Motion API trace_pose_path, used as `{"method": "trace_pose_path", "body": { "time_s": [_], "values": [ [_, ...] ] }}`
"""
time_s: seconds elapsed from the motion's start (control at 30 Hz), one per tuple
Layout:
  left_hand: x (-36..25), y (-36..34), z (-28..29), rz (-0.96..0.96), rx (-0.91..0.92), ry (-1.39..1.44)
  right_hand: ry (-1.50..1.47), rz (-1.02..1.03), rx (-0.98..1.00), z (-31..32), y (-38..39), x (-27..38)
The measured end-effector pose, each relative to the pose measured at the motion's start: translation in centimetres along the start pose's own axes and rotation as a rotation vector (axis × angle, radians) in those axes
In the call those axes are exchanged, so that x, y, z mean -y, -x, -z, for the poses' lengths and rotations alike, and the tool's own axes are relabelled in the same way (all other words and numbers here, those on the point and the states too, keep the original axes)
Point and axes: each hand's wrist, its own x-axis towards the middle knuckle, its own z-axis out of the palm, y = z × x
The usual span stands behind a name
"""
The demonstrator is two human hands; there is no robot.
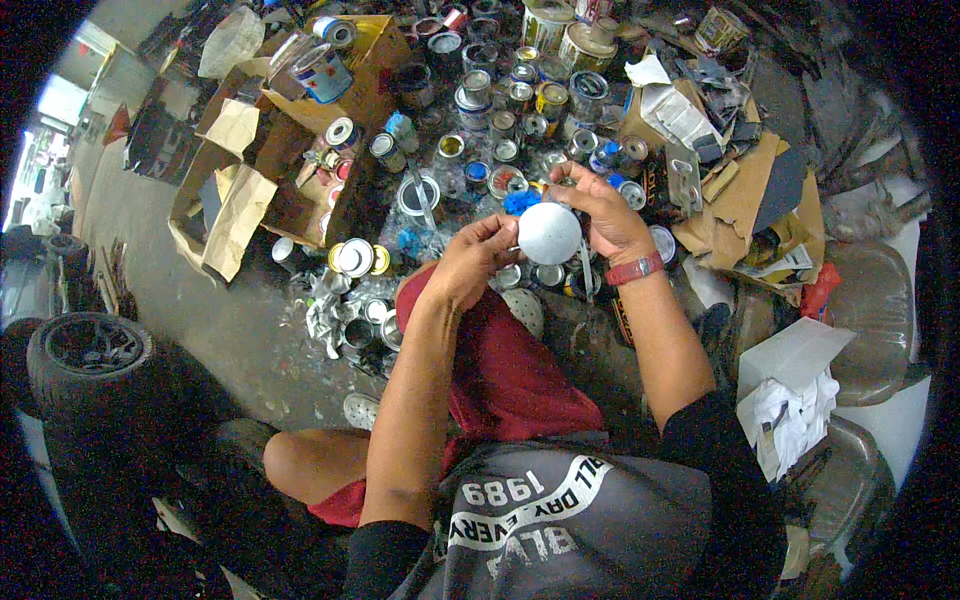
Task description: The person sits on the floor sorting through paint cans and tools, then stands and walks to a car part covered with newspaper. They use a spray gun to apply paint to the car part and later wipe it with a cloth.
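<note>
A round, pale grey disc (pixel 549 234), like a can lid, is held up in front of my knees. My left hand (pixel 472 258) pinches its left edge between thumb and fingers. My right hand (pixel 612 222), with a red watch on the wrist, is curled at the upper right of the disc. Its thumb and forefinger bend toward each other close to the rim; what they grip, if anything, I cannot make out. Just beyond the disc shows a bright blue piece (pixel 520 203). Several paint cans (pixel 418 193) and small tins stand on the floor around both hands.
An open cardboard box (pixel 225 215) with cans stands at the far left. Torn cardboard (pixel 745 210) is heaped at the right, near a brown plastic chair (pixel 870 320) and a white box of paper (pixel 795 400). A tyre on a wheel (pixel 90 345) lies at the left.
</note>
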Motion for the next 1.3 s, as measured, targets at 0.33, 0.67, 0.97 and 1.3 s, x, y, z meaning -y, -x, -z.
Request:
{"method": "trace_pose_path", "body": {
  "time_s": [0.33, 0.67, 0.97, 1.3],
  "values": [
    [0.6, 0.0, -0.8, -0.167, -0.071, -0.252, 0.992, 0.439, -0.387, -4.1, 1.1, 0.7],
    [0.6, 0.5, -1.3, -0.260, -0.101, -0.378, 1.084, 0.463, -0.110, -3.7, -0.5, -0.2],
    [0.2, 0.0, 0.0, -0.243, -0.176, 0.264, 0.851, 0.486, -0.348, -4.9, 1.9, -5.8],
    [0.7, -0.8, 0.7, -0.256, -0.251, 0.256, 1.070, 0.634, -0.418, -10.9, 2.2, -4.2]
  ]
}}
